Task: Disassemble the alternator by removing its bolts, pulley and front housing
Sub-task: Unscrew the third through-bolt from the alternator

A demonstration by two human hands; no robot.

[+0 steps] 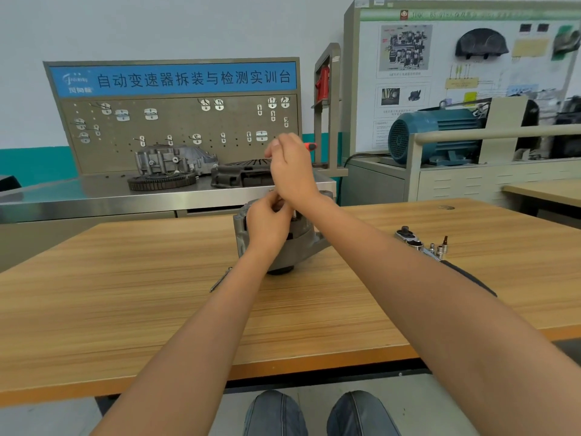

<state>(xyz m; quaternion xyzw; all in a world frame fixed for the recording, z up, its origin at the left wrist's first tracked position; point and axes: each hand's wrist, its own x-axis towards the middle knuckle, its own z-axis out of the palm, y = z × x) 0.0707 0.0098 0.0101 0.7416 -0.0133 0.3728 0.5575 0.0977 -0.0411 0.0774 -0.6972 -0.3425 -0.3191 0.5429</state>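
On the wooden counter [132,278] a thin metal rod [220,280] lies near the alternator [283,243], which stands mid-counter on its dark pulley end, axis upright. The left hand [267,221] curls its grip onto the alternator's top. Directly above, the right hand [290,168] holds a red-handled screwdriver [309,147] pointing down into it. Sockets [421,243] lie to the right.

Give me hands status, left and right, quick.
Left hand: fingers curled at the top of the alternator, steadying it.
Right hand: closed around a red-handled screwdriver, held above the alternator.
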